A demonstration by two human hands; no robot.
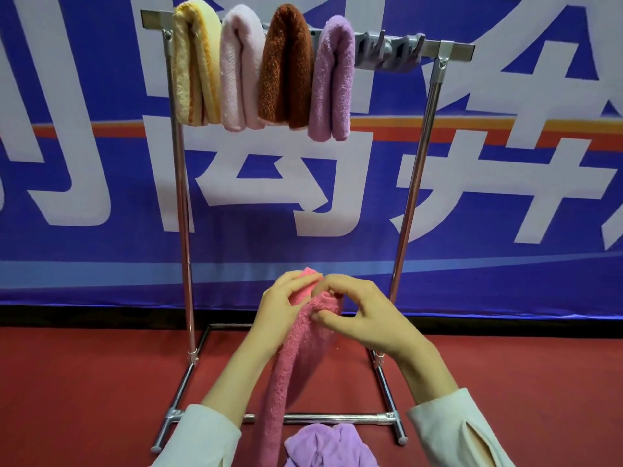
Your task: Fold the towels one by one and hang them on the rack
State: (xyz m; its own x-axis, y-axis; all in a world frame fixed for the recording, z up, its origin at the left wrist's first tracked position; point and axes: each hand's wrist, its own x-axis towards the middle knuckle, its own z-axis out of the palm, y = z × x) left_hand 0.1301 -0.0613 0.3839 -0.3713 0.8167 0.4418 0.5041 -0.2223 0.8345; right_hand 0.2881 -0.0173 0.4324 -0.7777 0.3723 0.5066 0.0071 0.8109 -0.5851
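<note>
Up at the fingers of the left hand and right hand: pinching the top end of a fluffy pink terry towel, both hands clamped on it and nearly touching. Hangs from there as one long bunched strip, down past the left wrist and out of view. Looks more roped up than squared, so probably only starting the fold.

Way above the fingers, over the top bar of the chrome tube rack: a yellow striped towel, a pale pink towel, a rusty brown towel and a lilac towel, folded and draped side by side. Free bar with grey plastic hooks up and to the right of the fingers. Below the wrists, a crumpled lilac cloth lying on the red worktop.

Ways to mess this up, just guessing:
- losing the pinch, thanks to gripping only the top end, and dropping the whole strip onto the lilac cloth
- folding it twisted, getting a fat lump, then watching it slide off the bar
- snagging the loops on those hooks on the way up
- bumping the lilac towel and dragging it loose
</note>
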